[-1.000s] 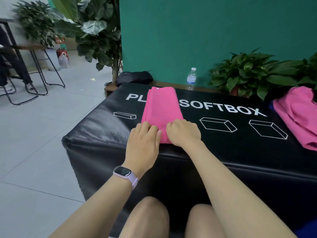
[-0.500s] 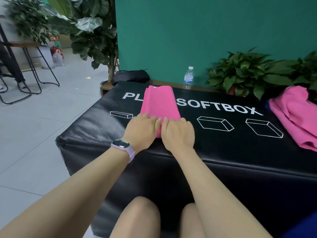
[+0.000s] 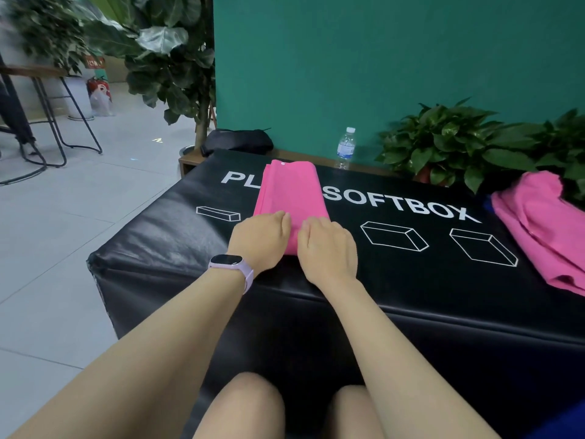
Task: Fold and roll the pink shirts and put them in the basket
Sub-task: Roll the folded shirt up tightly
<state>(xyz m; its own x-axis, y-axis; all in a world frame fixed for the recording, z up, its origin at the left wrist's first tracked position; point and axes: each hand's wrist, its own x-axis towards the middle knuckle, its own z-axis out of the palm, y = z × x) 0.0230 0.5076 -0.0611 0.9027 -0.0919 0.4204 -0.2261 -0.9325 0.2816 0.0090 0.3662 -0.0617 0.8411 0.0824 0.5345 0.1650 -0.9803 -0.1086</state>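
Observation:
A pink shirt (image 3: 291,191), folded into a long narrow strip, lies lengthwise on the black soft box (image 3: 395,274). Its near end is turned up into a small roll under my hands. My left hand (image 3: 261,240), with a watch on the wrist, and my right hand (image 3: 327,248) sit side by side on that roll, fingers curled over it and gripping the cloth. A second pink shirt (image 3: 544,229) lies loose and crumpled at the box's right end. No basket is in view.
A water bottle (image 3: 346,148) and a black bag (image 3: 237,142) stand on a low wooden ledge behind the box. Potted plants (image 3: 449,147) crowd the back right by the green wall. Metal-legged stools (image 3: 47,122) stand on the tiled floor at left.
Both hands have moved forward along the strip, rolling its near end away from me. The flat part of the shirt is shorter than before.

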